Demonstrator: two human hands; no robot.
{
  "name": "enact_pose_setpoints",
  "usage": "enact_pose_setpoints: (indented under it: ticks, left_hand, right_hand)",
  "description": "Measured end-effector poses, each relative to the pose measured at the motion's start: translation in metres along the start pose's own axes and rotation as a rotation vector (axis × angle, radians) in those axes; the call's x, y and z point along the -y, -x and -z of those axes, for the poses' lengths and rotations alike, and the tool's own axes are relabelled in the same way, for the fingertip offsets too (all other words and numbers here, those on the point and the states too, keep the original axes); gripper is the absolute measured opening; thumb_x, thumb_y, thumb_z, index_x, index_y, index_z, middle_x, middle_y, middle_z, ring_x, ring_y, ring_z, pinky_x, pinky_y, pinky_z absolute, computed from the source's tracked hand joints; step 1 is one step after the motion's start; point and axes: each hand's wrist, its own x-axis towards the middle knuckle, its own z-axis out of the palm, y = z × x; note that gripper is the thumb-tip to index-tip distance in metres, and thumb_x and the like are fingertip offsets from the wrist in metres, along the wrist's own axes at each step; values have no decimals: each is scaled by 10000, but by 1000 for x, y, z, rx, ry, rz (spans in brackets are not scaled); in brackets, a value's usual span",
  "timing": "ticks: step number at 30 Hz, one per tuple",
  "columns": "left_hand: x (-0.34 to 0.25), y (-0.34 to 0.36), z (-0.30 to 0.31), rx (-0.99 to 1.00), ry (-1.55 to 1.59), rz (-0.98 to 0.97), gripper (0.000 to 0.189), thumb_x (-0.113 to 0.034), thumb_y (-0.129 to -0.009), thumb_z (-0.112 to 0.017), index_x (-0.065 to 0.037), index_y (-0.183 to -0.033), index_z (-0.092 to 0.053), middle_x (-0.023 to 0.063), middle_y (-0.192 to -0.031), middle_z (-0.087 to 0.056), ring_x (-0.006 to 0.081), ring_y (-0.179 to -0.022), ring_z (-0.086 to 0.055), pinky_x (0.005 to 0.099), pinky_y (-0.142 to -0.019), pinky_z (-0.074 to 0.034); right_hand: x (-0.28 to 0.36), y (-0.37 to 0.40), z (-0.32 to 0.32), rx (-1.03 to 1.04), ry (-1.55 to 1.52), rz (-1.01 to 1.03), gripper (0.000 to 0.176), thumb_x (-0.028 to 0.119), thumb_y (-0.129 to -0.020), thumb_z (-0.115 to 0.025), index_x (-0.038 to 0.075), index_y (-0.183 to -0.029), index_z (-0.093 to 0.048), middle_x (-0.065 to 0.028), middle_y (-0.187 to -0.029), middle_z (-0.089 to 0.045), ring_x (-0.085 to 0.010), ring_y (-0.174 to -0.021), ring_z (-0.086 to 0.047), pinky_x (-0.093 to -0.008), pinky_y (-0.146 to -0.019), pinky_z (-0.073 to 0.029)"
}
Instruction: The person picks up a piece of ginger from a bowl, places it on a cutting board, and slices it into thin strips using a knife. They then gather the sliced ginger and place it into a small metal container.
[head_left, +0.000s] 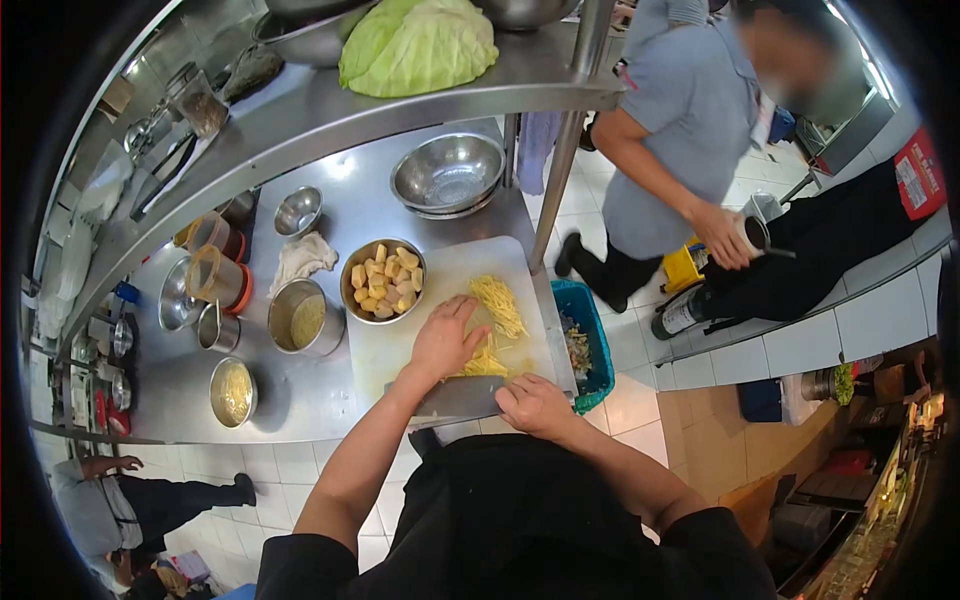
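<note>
Knife (458,397) in hand, we have it at the near edge of the cutting board (385,345), its long axis running side to side and its blade pointing left. Our right hand (535,406) is closed around the handle; our left hand (447,338), palm down and partly open, rests by the yellow shreds (484,362), any grip hidden.

- The left hand (448,342) is facing palm down, thumb spreading sideways.
- The right hand (535,407) is curling closed.
- Both bare forearms (352,455) are angling inward.
</note>
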Motion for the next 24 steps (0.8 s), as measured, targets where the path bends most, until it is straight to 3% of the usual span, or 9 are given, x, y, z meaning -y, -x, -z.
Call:
enact_pose_setpoints:
  ticks: [1,3,7,8,10,15,17,22,24]
  left_hand:
    - [7,-14,-2,70,247,81,658,-396,-1102,-702,-24,-1626,-565,253,-1734,-489,413,-1616,-462,482,-1316,-412]
    - [20,-45,-7,17,275,59,622,-388,-1120,-674,-18,-1612,-581,258,-1719,-509,405,-1600,-487,461,-1305,-426]
    - [37,-92,-16,-39,431,-74,570,-395,-1171,-578,-31,-1608,-598,231,-1740,-500,406,-1616,-471,461,-1324,-400]
    - [42,-101,-21,-41,427,-87,570,-395,-1171,-578,-31,-1608,-598,231,-1740,-500,406,-1616,-471,461,-1324,-400]
    - [46,-107,-34,131,88,-361,572,-427,-1186,-533,-57,-1615,-607,214,-1756,-488,411,-1635,-445,476,-1350,-358]
    - [31,-58,-34,170,72,-430,585,-423,-1177,-545,-21,-1596,-614,226,-1713,-540,406,-1620,-465,476,-1353,-354]
    - [34,-30,-37,207,84,-596,581,-412,-1173,-554,0,-1578,-616,237,-1661,-589,405,-1587,-502,469,-1332,-390]
    - [21,21,-17,221,110,-500,568,-412,-1171,-562,4,-1554,-620,222,-1624,-616,397,-1510,-576,471,-1293,-437]
    - [21,31,-19,37,103,-439,515,-351,-1171,-574,5,-1539,-627,207,-1592,-645,388,-1462,-616,468,-1275,-457]
  right_hand:
    - [0,1,6,35,-45,-31,229,153,-863,-789,89,-973,-598,-85,-841,-664,-312,-867,-718,-449,-780,-583]
    - [0,4,16,83,-102,-101,372,206,-788,-876,77,-1000,-600,-115,-843,-690,-370,-872,-724,-497,-786,-582]
    - [-1,17,31,145,-168,-183,432,237,-780,-877,65,-1048,-585,-169,-849,-714,-433,-827,-723,-547,-765,-576]
    - [-2,22,36,136,-157,-185,432,237,-780,-877,65,-1048,-585,-169,-849,-714,-433,-827,-723,-547,-765,-576]
    - [1,34,42,131,-181,-289,430,243,-795,-878,70,-1055,-582,-167,-859,-718,-436,-837,-725,-559,-755,-574]
    - [5,56,49,-11,-253,-499,371,212,-849,-858,79,-1055,-580,-173,-818,-715,-439,-802,-746,-552,-718,-585]
    - [5,56,46,-52,-394,-779,341,200,-889,-822,88,-1100,-579,-196,-829,-733,-450,-797,-758,-557,-707,-589]
    - [-15,30,54,0,-287,-931,306,171,-939,-735,99,-1189,-573,-237,-871,-770,-470,-826,-768,-590,-740,-590]
    - [-23,26,53,141,-42,-911,298,138,-943,-719,78,-1184,-554,-224,-800,-729,-493,-793,-745,-595,-732,-575]
